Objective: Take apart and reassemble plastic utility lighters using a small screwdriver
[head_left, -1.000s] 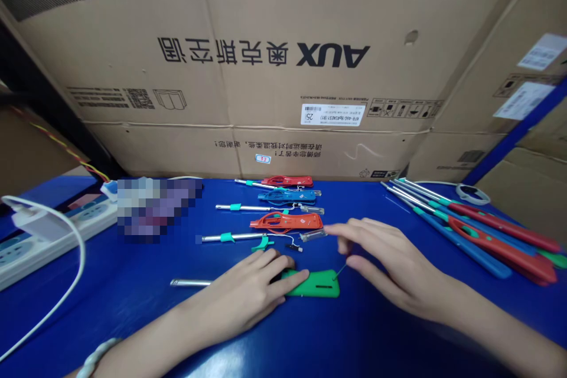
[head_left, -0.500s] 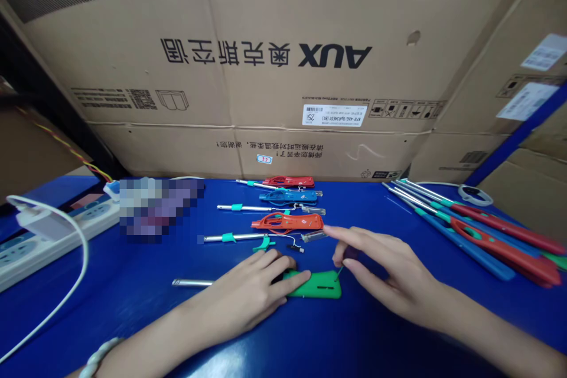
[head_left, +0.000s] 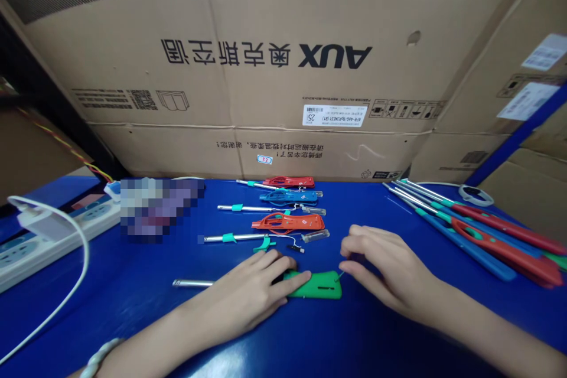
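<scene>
A green lighter body (head_left: 319, 285) with a metal tube (head_left: 191, 283) sticking out to the left lies on the blue table (head_left: 133, 307). My left hand (head_left: 253, 292) lies flat on its left part, fingers stretched, pressing it down. My right hand (head_left: 384, 266) is at its right end, fingers curled, thumb and forefinger pinched on a thin wire there. Behind them lie a red open lighter half (head_left: 287, 222), a blue one (head_left: 287, 196) and another red one (head_left: 287, 181), each with a metal tube.
Several long assembled lighters, red, blue and green (head_left: 478, 227), lie at the right. A white power strip (head_left: 48, 230) with a plug and cable sits at the left. A big cardboard box (head_left: 266, 71) stands along the table's back edge. A blurred patch (head_left: 155, 201) is left of centre.
My right hand has drawn its stretched fingers in from the red half's tube and closed into a pinch at the green body's right end. My left hand has stayed put.
</scene>
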Tool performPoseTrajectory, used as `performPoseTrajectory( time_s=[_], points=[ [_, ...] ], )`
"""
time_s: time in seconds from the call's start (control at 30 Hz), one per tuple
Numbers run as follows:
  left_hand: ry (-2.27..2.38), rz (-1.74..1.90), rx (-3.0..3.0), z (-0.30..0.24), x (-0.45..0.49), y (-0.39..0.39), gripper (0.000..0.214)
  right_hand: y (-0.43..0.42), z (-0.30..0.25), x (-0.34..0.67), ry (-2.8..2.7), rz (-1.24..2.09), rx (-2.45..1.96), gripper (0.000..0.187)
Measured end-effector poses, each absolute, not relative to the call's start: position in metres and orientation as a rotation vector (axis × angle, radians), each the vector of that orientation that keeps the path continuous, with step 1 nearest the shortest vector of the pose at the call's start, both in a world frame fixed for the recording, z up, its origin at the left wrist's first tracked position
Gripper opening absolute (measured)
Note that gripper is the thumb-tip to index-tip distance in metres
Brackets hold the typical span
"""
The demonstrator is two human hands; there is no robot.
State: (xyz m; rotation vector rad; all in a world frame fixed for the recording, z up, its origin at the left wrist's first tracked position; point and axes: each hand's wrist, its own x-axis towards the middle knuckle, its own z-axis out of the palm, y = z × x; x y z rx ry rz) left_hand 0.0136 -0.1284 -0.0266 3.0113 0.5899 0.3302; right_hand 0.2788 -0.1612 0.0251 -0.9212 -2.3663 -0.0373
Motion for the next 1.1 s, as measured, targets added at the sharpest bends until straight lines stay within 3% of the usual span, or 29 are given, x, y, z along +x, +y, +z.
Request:
performPoseTrajectory(
  time_s=[0.17, 0.3, 0.37, 0.43, 0.57, 0.73, 0.93, 1.1],
  points=[
    [0.591, 0.273, 3.041, -0.026, 0.015, -0.128, 0.047, -0.162, 0.031, 0.28, -2.439, 0.31, -0.902, 0.027],
    [0.605, 0.217, 3.025, -0.025, 0.015, -0.128, 0.049, -0.16, 0.026, 0.28, -2.422, 0.107, -0.922, 0.014],
    [0.606, 0.2, 3.017, -0.025, 0.014, -0.129, 0.05, -0.158, 0.025, 0.28, -2.407, -0.01, -0.915, 0.015],
    [0.603, 0.198, 3.015, -0.025, 0.014, -0.129, 0.05, -0.158, 0.028, 0.281, -2.427, 0.045, -0.912, 0.014],
    [0.606, 0.208, 3.016, -0.025, 0.014, -0.129, 0.05, -0.161, 0.034, 0.282, -2.45, 0.317, -0.914, 0.029],
    [0.609, 0.208, 3.018, -0.025, 0.015, -0.129, 0.05, -0.161, 0.027, 0.282, -2.428, 0.15, -0.954, 0.017],
    [0.609, 0.228, 3.023, -0.026, 0.014, -0.129, 0.049, -0.162, 0.039, 0.284, -2.482, 0.397, -0.988, 0.037],
    [0.606, 0.236, 3.018, -0.025, 0.015, -0.129, 0.048, -0.162, 0.037, 0.287, -2.425, 0.404, -0.987, 0.03]
  ],
)
